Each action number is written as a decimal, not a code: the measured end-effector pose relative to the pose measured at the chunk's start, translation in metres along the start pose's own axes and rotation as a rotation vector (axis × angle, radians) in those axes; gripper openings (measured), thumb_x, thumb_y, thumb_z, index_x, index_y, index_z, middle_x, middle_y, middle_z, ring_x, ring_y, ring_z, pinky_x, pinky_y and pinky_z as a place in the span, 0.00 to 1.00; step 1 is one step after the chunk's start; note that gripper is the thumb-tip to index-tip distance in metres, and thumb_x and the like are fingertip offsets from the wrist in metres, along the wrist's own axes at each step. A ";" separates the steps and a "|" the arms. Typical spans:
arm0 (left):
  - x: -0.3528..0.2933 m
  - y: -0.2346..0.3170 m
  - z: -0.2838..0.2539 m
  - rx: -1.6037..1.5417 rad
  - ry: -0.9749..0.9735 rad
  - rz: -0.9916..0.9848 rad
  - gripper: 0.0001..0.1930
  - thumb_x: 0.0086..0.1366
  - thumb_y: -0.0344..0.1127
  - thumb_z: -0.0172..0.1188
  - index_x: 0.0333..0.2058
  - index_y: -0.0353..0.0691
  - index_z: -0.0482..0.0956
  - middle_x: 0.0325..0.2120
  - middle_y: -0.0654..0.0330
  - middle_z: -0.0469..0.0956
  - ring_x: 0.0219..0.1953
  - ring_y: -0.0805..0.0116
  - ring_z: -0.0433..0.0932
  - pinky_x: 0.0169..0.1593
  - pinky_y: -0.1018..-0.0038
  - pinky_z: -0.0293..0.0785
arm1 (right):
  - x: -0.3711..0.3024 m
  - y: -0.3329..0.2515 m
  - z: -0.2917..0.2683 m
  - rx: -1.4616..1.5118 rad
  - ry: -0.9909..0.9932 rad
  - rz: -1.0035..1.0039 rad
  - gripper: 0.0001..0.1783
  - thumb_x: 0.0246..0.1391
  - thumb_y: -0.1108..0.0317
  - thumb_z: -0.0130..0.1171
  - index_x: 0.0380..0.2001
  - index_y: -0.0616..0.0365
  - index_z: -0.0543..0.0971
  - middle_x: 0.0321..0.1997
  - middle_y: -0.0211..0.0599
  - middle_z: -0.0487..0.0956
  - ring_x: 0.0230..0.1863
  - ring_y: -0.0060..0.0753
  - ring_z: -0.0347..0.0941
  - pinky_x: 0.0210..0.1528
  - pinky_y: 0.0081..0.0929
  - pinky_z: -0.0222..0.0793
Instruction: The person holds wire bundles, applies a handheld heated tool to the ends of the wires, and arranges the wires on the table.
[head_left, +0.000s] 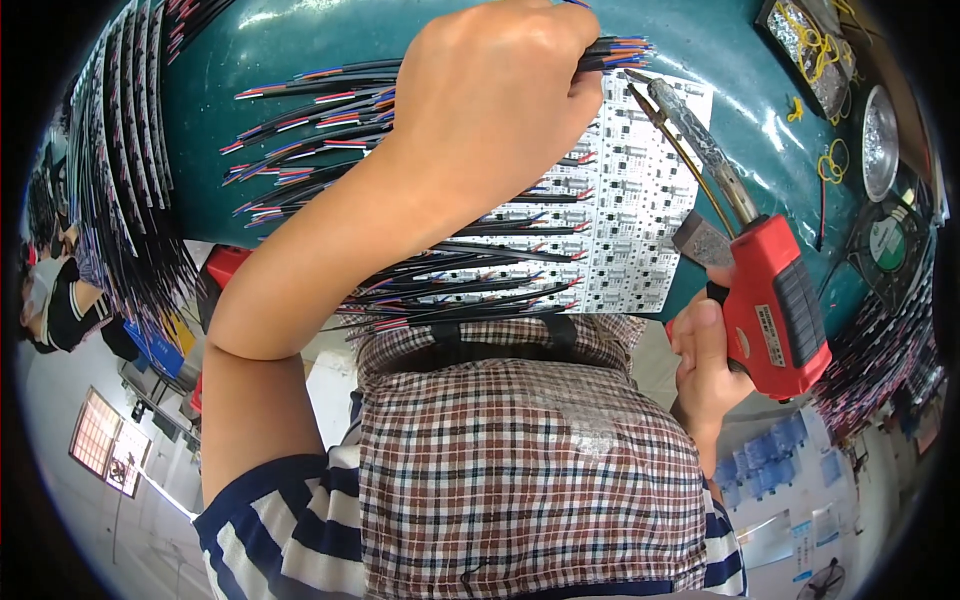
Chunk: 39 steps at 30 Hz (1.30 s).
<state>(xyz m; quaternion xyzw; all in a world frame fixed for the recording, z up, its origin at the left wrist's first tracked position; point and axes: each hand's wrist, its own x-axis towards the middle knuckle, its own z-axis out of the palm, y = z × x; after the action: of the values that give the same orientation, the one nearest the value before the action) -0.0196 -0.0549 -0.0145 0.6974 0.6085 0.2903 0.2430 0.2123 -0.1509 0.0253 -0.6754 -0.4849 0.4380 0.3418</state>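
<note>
My left hand (500,90) reaches across the white circuit board panel (640,200) to its far edge. Its fingers are closed on a bundle of thin black-sleeved wires (618,52) with coloured ends. In my right hand (705,350) is a red soldering gun (780,300), gripped by its handle at the panel's right side. The gun's metal tip and thin feed tube point up and left, close to the wire ends; contact cannot be made out. Rows of wires (310,112) lie across the panel, reaching past its left side, partly hidden under my left forearm.
Boards with hanging wires (120,150) are stacked at left; more wires (880,360) lie at right. A tray with yellow cords (820,50), a round metal dish (880,145) and a small fan (888,240) stand far right. A grey block (703,240) touches the panel's edge.
</note>
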 end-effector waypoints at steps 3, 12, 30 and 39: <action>0.003 -0.001 -0.002 -0.073 -0.006 -0.043 0.08 0.51 0.30 0.63 0.23 0.32 0.75 0.21 0.48 0.75 0.25 0.49 0.77 0.30 0.62 0.73 | 0.000 0.005 -0.006 0.007 -0.090 0.018 0.17 0.57 0.77 0.55 0.49 0.73 0.70 0.17 0.29 0.66 0.11 0.13 0.54 0.14 0.17 0.52; 0.011 -0.008 -0.007 -0.031 -0.149 -0.057 0.08 0.54 0.32 0.63 0.28 0.32 0.79 0.23 0.48 0.76 0.28 0.48 0.77 0.34 0.59 0.73 | -0.001 0.010 -0.007 -0.020 -0.118 -0.039 0.17 0.57 0.79 0.54 0.49 0.73 0.69 0.23 0.34 0.70 0.12 0.14 0.57 0.15 0.17 0.56; 0.006 -0.005 -0.005 0.030 -0.039 0.055 0.08 0.55 0.33 0.62 0.30 0.33 0.77 0.26 0.48 0.78 0.31 0.47 0.78 0.35 0.59 0.73 | 0.002 0.002 -0.001 0.065 -0.085 -0.043 0.10 0.58 0.76 0.54 0.41 0.70 0.69 0.14 0.28 0.63 0.10 0.15 0.52 0.15 0.18 0.52; 0.015 -0.002 -0.021 -0.026 -0.118 -0.072 0.07 0.64 0.31 0.57 0.34 0.33 0.72 0.27 0.46 0.77 0.32 0.46 0.77 0.34 0.60 0.72 | 0.002 0.005 -0.002 0.090 0.025 -0.032 0.10 0.58 0.77 0.53 0.41 0.71 0.69 0.15 0.28 0.63 0.10 0.14 0.52 0.14 0.17 0.51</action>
<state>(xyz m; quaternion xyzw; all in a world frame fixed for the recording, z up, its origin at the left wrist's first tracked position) -0.0340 -0.0406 0.0008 0.6877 0.6140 0.2478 0.2978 0.2158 -0.1508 0.0209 -0.6568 -0.4712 0.4455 0.3848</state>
